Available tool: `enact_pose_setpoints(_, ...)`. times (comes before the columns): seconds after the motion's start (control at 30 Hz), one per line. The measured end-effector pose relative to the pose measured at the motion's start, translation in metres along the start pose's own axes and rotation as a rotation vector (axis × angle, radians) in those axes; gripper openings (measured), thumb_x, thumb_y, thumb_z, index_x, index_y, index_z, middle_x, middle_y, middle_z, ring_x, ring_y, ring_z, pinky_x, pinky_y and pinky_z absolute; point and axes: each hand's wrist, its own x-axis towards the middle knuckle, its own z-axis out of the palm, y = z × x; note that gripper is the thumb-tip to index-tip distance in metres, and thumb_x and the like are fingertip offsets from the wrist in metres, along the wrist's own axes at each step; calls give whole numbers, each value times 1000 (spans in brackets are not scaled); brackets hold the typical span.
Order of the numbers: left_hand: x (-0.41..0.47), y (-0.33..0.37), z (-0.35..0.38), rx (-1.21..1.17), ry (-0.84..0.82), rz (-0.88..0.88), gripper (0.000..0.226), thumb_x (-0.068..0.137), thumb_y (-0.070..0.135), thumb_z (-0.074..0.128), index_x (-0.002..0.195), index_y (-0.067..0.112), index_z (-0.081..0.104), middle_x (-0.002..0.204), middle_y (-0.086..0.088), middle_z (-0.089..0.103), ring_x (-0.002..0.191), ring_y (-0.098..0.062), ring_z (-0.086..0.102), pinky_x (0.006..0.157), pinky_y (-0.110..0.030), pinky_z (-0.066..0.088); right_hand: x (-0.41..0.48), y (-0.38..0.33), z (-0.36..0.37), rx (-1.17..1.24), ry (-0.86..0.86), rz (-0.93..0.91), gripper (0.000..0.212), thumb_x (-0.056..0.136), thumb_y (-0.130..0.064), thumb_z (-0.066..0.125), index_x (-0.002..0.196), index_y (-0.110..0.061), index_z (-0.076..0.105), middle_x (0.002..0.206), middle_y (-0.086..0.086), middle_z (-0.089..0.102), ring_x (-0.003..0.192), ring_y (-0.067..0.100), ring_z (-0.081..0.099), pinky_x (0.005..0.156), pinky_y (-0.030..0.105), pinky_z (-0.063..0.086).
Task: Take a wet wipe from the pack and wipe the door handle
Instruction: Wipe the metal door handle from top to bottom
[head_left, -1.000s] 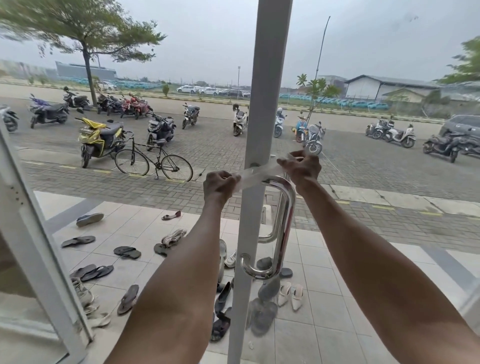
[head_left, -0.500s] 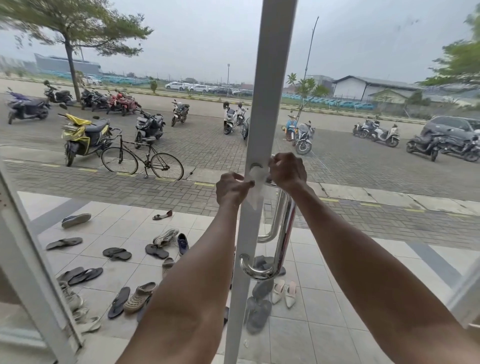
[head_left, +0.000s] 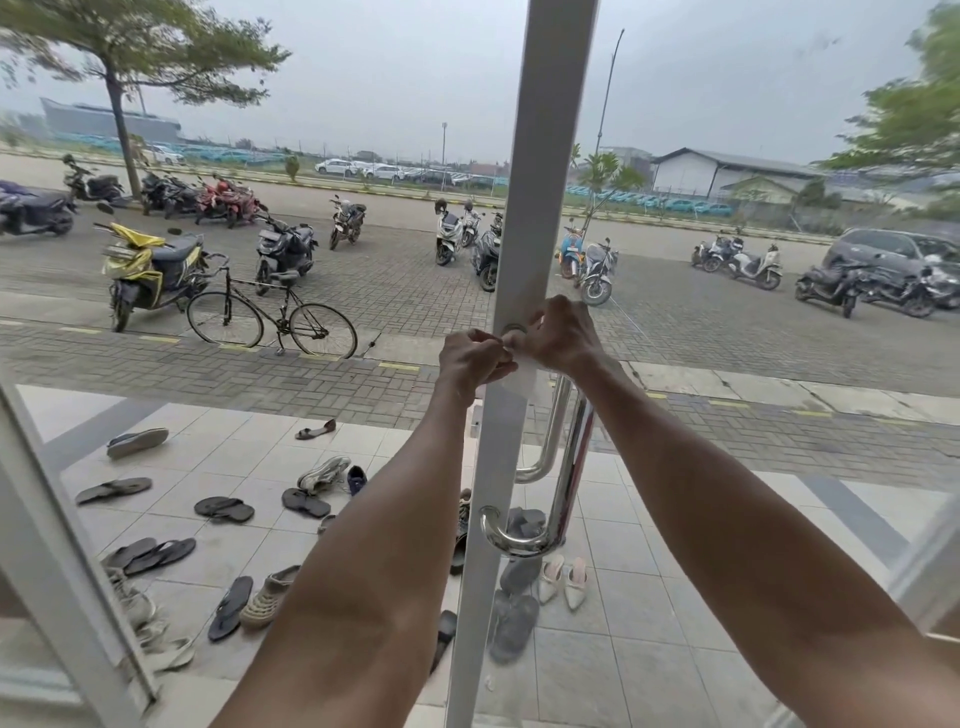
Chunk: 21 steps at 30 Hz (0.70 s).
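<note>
A chrome door handle (head_left: 571, 467) runs down a white door frame (head_left: 540, 156) set in glass. Both my hands are raised at the handle's top end. My left hand (head_left: 472, 358) and my right hand (head_left: 561, 332) pinch a white wet wipe (head_left: 523, 373) between them, fingertips nearly touching. The wipe hangs folded against the frame, just above the handle's upper bend, which my right hand hides. The wipe pack is not in view.
A second handle (head_left: 545, 452) shows through the glass on the outer side. Outside, several sandals and shoes (head_left: 223, 509) lie on the tiled porch. A bicycle (head_left: 270, 317) and parked scooters stand on the paving beyond. Another white door frame (head_left: 62, 545) slants at the left.
My hands have come together, folding the wipe that was stretched wide across the frame a second ago. The view has shifted slightly.
</note>
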Motion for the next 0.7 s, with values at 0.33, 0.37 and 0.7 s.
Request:
enact_pose_setpoints(0.33, 7, -12, 4, -206, -23, -21, 18, 74, -18, 54, 84, -8, 65, 73, -15, 62, 73, -24, 68, 76, -30, 62, -22, -3, 9, -134, 86, -62, 31, 73, -43, 69, 65, -13, 66, 66, 6, 67, 67, 27, 65, 62, 31, 50)
enact_pose_setpoints(0.37, 6, -14, 2, -261, -58, -56, 21, 75, -17, 55, 92, -13, 66, 79, -19, 66, 77, -25, 70, 74, -28, 62, -24, 1, 7, -130, 90, -67, 32, 75, -45, 70, 68, -14, 67, 70, 5, 67, 69, 26, 62, 63, 30, 45)
enact_pose_setpoints(0.7, 13, -13, -7, -477, -5, -105, 28, 80, -18, 66, 107, -21, 62, 108, -33, 68, 94, -34, 71, 67, -26, 62, -12, -11, 12, -157, 77, -47, 32, 78, -42, 75, 70, -11, 74, 68, 8, 71, 69, 28, 69, 60, 28, 41)
